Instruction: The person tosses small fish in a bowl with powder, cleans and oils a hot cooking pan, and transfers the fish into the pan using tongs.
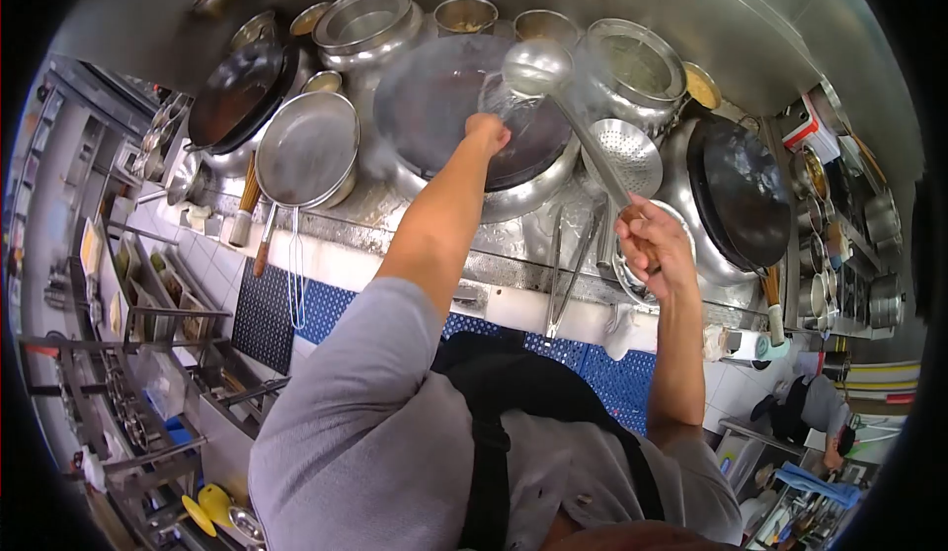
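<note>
My right hand (657, 245) grips the wooden end of a long-handled metal ladle (585, 136). The ladle's bowl is raised over the large central wok (425, 107). Something clear and glistening, perhaps water, shows just under the bowl; I cannot make it out. My left hand (486, 134) is closed in a fist over the same wok, close to the glistening patch, and what it holds, if anything, is hidden. A perforated skimmer (624, 156) lies right of the wok, partly behind the ladle handle. Steam hangs around the wok.
Dark woks stand at left (232, 97) and right (746, 191). A round strainer (308, 151) rests on a pot at left. Lidded pots (365, 23) and small bowls line the back. Tongs (563, 265) lie at the front edge. Another person (815, 408) is at far right.
</note>
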Tool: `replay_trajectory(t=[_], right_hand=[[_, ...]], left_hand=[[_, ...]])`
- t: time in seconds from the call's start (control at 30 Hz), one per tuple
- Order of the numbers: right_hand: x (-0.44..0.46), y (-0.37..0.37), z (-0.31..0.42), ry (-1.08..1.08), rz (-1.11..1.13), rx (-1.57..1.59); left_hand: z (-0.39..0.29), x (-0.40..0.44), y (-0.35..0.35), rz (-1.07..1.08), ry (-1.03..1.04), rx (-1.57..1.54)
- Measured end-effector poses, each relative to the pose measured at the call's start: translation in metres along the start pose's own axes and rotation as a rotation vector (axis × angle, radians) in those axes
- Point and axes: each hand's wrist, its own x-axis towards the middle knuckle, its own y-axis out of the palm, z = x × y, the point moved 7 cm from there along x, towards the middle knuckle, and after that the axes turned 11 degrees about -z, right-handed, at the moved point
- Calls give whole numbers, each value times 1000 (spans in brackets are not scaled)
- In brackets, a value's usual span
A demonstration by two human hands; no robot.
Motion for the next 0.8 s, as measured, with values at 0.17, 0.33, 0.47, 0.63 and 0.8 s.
replay_trajectory(t=[0.17,0.33,0.47,0.63,0.8], right_hand=[[64,-4,-45,-305,-153,-586],[54,35,-99,-219,-205,-747],[61,74,-107,281,-34,56],[146,92,-128,113,14,37],[82,127,-134,183,-120,-70]], left_hand=[[-7,-5,-10,-89,282,356],[-43,-88,-46,-38,845,656],[-54,-200,-112,-156,1331,946],[-18,-202,-131,-129,1400,1226],[-25,-200,-154,-200,1392,1129]])
